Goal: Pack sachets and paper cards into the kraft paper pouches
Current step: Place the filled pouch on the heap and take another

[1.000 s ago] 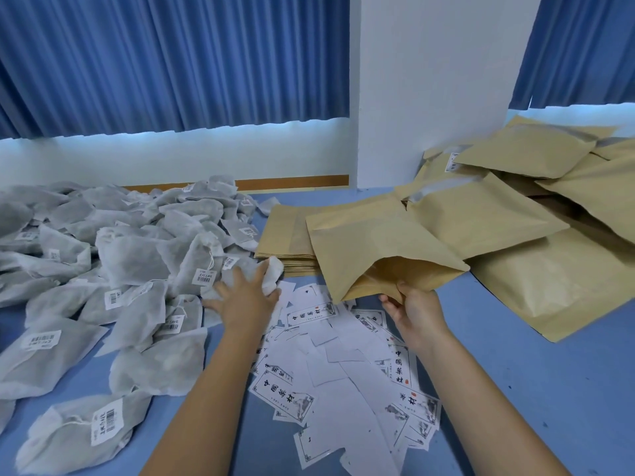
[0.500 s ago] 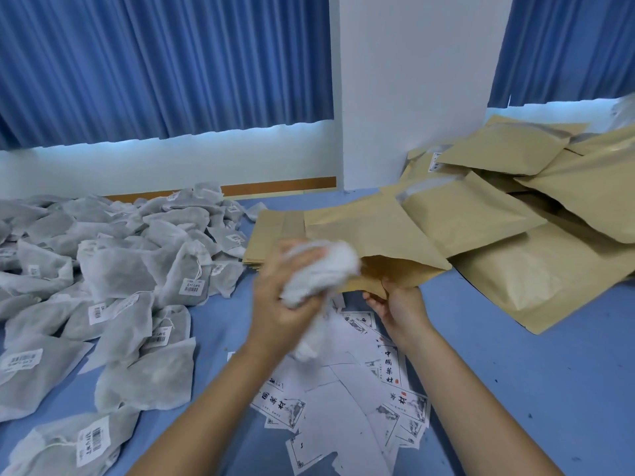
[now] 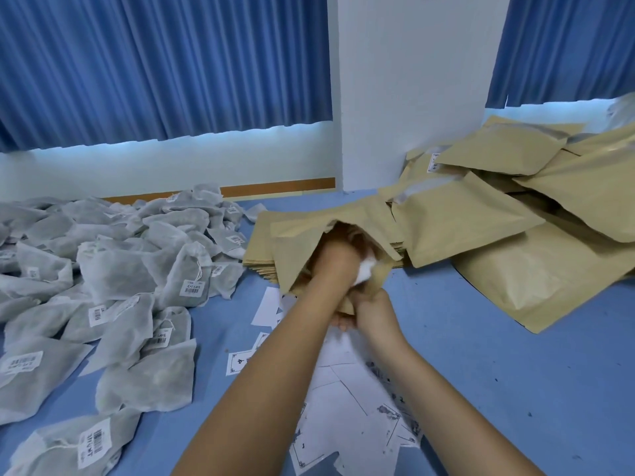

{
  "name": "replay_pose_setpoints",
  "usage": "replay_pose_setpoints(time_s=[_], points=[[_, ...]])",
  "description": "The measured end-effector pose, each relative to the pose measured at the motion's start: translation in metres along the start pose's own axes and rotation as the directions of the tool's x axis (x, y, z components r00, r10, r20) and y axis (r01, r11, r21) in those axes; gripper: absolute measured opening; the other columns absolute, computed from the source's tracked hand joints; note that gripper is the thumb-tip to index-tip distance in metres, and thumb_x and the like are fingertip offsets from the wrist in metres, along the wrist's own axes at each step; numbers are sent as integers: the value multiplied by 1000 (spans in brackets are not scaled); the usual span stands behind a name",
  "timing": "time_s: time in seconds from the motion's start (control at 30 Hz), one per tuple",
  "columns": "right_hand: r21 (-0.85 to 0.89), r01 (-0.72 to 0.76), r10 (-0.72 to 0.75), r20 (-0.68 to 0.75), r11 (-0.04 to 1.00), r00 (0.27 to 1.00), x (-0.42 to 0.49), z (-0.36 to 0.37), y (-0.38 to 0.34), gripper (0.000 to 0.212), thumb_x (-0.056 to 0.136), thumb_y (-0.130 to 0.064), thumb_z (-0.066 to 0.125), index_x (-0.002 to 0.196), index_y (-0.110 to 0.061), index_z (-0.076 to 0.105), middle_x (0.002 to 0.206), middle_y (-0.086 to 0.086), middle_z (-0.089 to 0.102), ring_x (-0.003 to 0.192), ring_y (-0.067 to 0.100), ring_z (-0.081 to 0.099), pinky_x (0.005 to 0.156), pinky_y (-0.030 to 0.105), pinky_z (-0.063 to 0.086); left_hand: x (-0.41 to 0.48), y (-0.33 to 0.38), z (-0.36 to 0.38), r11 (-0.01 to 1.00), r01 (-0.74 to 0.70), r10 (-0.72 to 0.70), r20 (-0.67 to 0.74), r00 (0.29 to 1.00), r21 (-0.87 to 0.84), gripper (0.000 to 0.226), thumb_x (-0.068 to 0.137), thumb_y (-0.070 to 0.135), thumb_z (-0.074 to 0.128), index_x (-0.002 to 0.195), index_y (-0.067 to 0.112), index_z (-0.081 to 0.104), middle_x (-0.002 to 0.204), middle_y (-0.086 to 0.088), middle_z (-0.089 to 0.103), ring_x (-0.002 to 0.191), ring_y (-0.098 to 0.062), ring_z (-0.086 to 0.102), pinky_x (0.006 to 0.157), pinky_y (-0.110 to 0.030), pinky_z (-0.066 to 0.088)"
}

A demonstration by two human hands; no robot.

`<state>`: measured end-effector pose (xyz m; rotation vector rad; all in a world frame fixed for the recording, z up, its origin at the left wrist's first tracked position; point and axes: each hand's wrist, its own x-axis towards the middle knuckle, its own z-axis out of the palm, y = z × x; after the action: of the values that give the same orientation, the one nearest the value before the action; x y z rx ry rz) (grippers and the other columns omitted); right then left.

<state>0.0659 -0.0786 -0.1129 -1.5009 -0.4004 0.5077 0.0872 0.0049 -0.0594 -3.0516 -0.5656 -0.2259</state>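
An open kraft paper pouch (image 3: 309, 231) lies at the table's centre with its mouth toward me. My left hand (image 3: 335, 261) is pushed into that mouth, shut on a white sachet (image 3: 366, 269) of which only a corner shows. My right hand (image 3: 369, 305) grips the pouch's lower lip just below. Several grey-white sachets (image 3: 113, 269) with barcode labels are heaped on the left. White printed paper cards (image 3: 347, 403) lie scattered under my forearms.
A flat stack of empty pouches (image 3: 259, 245) sits behind the open one. Several bulging kraft pouches (image 3: 515, 242) are piled at the right against a white pillar (image 3: 409, 97). The table is blue (image 3: 515, 372); blue curtains hang behind.
My left hand picked a sachet from the pile, carried it right and pushed it into the pouch mouth. My right hand has kept hold of the pouch's edge.
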Motion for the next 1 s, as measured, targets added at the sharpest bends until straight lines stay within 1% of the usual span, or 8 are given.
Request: replay_pose_setpoints(time_s=[0.1, 0.17, 0.33, 0.47, 0.53, 0.7, 0.87, 1.0], points=[[103, 130, -128, -26, 986, 991, -10, 8, 1, 31, 99, 6, 26, 110, -4, 53, 58, 16, 56, 35, 16, 50, 38, 22, 40, -1, -21, 16, 969, 210, -162, 313, 936, -127, 48, 103, 31, 28, 116, -2, 59, 117, -21, 59, 112, -26, 57, 96, -26, 42], [160, 101, -92, -65, 982, 994, -6, 3, 1, 26, 98, 6, 28, 96, 1, 53, 49, 14, 56, 32, 16, 48, 35, 21, 37, -11, -18, 15, 915, 257, -102, 440, 892, -310, 55, 104, 30, 24, 110, -10, 61, 110, -25, 63, 105, -32, 61, 94, -29, 46], [368, -61, 125, -153, 928, 980, 6, -15, -4, 34, 88, 6, 38, 60, -13, 38, 43, 0, 39, 34, 9, 37, 39, 18, 31, -51, 17, -10, 936, 4, 5, 24, 1000, -352, 29, 101, 21, 36, 117, 8, 56, 107, -13, 59, 103, -28, 58, 76, -30, 38], [387, -62, 143, -183, 920, 973, 8, -18, -1, 35, 91, 5, 38, 62, -14, 40, 44, -2, 41, 40, 11, 37, 42, 20, 29, -102, 5, -19, 945, -251, 101, -545, 832, -208, 26, 84, 25, 41, 76, 16, 65, 55, -2, 54, 49, -21, 52, 46, -18, 28], [407, -22, 101, -174, 913, 979, 8, -19, -2, 29, 94, 6, 35, 75, -8, 52, 46, -1, 56, 37, 11, 46, 37, 20, 35, -90, -32, -23, 933, -113, -141, -639, 756, -340, 28, 83, 28, 39, 81, 16, 63, 64, -3, 59, 58, -22, 55, 48, -26, 41], [414, -29, 112, -178, 910, 978, 7, -15, -2, 22, 99, 1, 36, 86, -8, 53, 65, 9, 60, 37, 12, 52, 32, 19, 33, -50, -156, 18, 660, 696, -744, -116, 658, -285, 73, 92, 30, 52, 148, 3, 13, 149, -30, 20, 137, -44, 23, 109, -49, 28], [387, -46, 128, -189, 921, 974, 10, -14, 2, 21, 99, -2, 39, 85, -10, 53, 68, 8, 59, 37, 10, 52, 32, 17, 32, -47, -190, 58, 657, 739, -743, -292, 602, -146, 46, 94, 19, 51, 131, -3, 34, 129, -28, 44, 115, -43, 45, 95, -50, 35], [395, -61, 148, -192, 917, 970, 8, -14, 2, 19, 98, -2, 40, 87, -9, 52, 71, 9, 59, 37, 9, 52, 32, 19, 32, -51, -175, 58, 680, 729, -694, -254, 673, 74, 28, 85, 9, 53, 113, 10, 50, 120, -18, 55, 113, -39, 46, 100, -52, 32]])
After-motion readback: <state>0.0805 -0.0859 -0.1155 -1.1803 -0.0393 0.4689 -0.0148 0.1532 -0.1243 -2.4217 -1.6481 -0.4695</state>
